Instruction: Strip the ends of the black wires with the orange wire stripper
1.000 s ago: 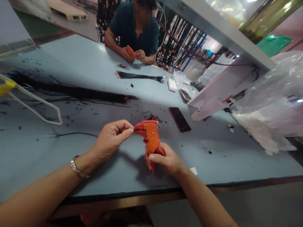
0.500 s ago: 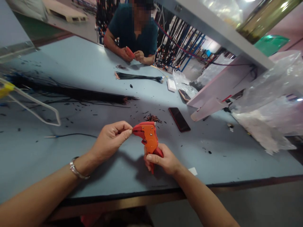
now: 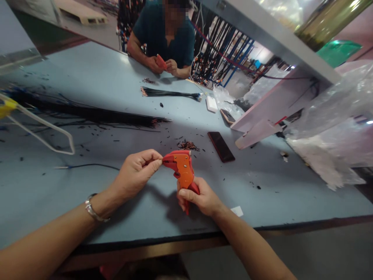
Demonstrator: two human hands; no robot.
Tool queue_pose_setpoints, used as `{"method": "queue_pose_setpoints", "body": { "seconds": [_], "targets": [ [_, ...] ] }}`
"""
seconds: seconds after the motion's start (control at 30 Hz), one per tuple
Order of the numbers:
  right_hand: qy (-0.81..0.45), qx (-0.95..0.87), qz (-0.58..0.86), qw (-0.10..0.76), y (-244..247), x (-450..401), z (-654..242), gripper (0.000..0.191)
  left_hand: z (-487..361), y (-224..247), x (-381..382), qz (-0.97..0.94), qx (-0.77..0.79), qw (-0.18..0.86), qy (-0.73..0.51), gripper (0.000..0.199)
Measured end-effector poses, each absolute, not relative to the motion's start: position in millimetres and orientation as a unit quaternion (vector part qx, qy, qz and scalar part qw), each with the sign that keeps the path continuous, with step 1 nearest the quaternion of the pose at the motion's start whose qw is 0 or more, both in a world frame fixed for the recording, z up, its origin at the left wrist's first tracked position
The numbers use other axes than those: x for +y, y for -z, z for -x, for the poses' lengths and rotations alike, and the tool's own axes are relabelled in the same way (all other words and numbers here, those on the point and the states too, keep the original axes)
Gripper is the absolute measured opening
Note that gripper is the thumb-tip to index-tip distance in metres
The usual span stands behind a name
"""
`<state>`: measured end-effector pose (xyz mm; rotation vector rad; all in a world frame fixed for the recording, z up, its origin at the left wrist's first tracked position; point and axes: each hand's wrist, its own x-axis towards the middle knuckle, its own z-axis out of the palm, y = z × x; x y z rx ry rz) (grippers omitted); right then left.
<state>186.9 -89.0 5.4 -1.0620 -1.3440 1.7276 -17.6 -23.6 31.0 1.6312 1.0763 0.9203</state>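
My right hand [image 3: 198, 196] is wrapped round the handle of a red and orange wire stripper [image 3: 183, 169], whose jaws point left. At the jaw tip, my left hand [image 3: 140, 169] pinches the end of a black wire [image 3: 94, 165]. The wire runs out to the left from behind that hand and lies along the table, with a pale metal terminal at its far tip. My fingers hide the wire's near end, so I cannot tell how deep it sits in the jaws. Just beyond the tool is a small pile of stripped wire bits [image 3: 188, 145].
A long bundle of black wires [image 3: 110, 116] lies at the left, near a white bent frame [image 3: 62, 136]. A phone [image 3: 221, 146] rests right of the tool. Across the table [image 3: 276, 206], a person [image 3: 163, 39] holds a red tool beside a smaller wire bundle [image 3: 171, 93].
Hardly anything differs. Both my hands and the wire stripper keep their places, with only a slight shift of the whole view.
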Motion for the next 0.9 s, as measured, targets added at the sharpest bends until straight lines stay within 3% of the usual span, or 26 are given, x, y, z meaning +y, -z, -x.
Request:
{"method": "queue_pose_setpoints", "body": {
  "seconds": [0.37,0.9],
  "targets": [
    [-0.647,-0.507,0.434,0.37,1.9,-89.0,-182.5,0.042,15.9,-24.6,-20.1,-0.658,0.453,0.464,-0.383,0.025],
    [-0.722,-0.39,0.413,0.394,-1.4,-85.7,-187.3,0.037,10.0,-24.0,-18.6,-0.669,0.456,0.459,-0.366,0.024]
  ]
}}
